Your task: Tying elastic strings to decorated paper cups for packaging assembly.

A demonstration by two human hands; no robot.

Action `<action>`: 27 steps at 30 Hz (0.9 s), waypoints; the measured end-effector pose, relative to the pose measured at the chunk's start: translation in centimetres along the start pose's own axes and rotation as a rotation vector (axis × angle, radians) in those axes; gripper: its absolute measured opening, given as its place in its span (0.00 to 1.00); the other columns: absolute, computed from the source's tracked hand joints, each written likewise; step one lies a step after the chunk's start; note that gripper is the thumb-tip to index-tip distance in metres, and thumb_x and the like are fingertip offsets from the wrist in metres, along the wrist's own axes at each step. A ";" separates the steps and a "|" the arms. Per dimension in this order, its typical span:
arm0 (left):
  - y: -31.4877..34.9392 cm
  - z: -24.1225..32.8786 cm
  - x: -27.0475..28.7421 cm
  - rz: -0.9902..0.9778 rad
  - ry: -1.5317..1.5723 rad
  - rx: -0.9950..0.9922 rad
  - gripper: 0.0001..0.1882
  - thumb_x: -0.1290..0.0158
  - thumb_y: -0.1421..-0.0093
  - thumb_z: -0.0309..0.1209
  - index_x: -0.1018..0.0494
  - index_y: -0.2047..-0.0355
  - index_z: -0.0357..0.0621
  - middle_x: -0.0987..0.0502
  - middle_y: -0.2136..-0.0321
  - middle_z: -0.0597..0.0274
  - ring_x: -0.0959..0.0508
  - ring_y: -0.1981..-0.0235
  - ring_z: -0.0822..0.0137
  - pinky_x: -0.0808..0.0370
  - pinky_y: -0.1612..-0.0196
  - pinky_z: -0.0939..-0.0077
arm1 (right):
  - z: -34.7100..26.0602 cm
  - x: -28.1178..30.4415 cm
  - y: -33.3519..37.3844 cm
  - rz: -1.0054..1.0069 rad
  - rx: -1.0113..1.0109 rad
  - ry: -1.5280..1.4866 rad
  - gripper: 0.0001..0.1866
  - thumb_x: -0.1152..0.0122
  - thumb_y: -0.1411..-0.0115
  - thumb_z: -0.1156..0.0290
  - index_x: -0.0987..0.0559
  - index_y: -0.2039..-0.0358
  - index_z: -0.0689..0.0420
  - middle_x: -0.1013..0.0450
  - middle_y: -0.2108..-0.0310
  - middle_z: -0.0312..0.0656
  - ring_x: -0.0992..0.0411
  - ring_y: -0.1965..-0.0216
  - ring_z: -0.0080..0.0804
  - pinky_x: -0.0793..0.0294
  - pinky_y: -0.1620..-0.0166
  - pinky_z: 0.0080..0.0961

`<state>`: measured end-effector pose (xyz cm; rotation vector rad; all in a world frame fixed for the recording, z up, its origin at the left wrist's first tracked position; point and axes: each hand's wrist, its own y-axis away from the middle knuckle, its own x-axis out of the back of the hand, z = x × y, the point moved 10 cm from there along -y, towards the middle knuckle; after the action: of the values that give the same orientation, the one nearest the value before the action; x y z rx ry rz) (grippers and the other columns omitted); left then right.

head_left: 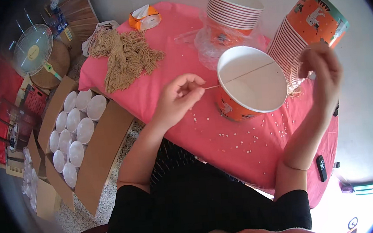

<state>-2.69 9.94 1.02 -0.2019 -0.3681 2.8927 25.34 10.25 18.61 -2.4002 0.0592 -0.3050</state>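
The left hand (174, 102) pinches a string (253, 71) over a paper bucket (256, 89) on the desk (180, 42); the right hand (322, 64) curls its fingers, whether around string I cannot tell.

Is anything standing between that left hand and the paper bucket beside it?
Nothing visible blocks it. Between the left hand and the bucket there is just a short gap, crossed by the thin string that the hand pinches. The plastic-wrapped stack stands behind the bucket, outside that gap.
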 end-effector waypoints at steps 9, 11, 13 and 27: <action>0.6 -0.5 -0.3 -0.209 0.329 0.133 0.07 0.50 0.36 0.26 0.28 0.58 0.38 0.27 0.75 0.65 0.29 0.78 0.78 0.31 0.76 0.84 | -2.1 8.0 -0.7 -0.118 0.226 -0.878 0.14 0.57 0.32 0.68 0.26 0.57 0.64 0.26 0.57 0.54 0.45 0.82 0.22 0.42 0.73 0.19; 0.8 -0.6 -0.6 -0.250 0.377 0.163 0.07 0.50 0.36 0.27 0.28 0.59 0.39 0.27 0.75 0.65 0.29 0.78 0.77 0.31 0.76 0.83 | -3.7 7.2 -0.1 -0.201 0.240 -0.973 0.12 0.57 0.32 0.70 0.27 0.58 0.63 0.31 0.66 0.43 0.43 0.80 0.22 0.39 0.67 0.23; 1.6 0.0 -2.1 -0.441 0.616 0.212 0.06 0.51 0.36 0.28 0.28 0.61 0.39 0.27 0.76 0.65 0.30 0.80 0.74 0.31 0.76 0.79 | -3.7 8.4 0.2 -0.122 0.224 -1.056 0.10 0.56 0.32 0.71 0.28 0.59 0.63 0.34 0.68 0.41 0.42 0.78 0.22 0.39 0.67 0.24; 3.2 4.4 -9.0 -0.359 -0.242 -0.124 0.19 0.50 0.38 0.19 0.32 0.45 0.36 0.22 0.71 0.62 0.21 0.70 0.73 0.24 0.65 0.80 | -5.6 6.9 1.6 -0.079 0.293 -1.016 0.07 0.54 0.33 0.70 0.29 0.61 0.57 0.35 0.67 0.39 0.37 0.70 0.25 0.38 0.61 0.26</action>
<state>4.71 3.82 5.39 0.1801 -0.5621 2.5439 30.79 4.53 22.94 -2.0090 -0.5038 0.8227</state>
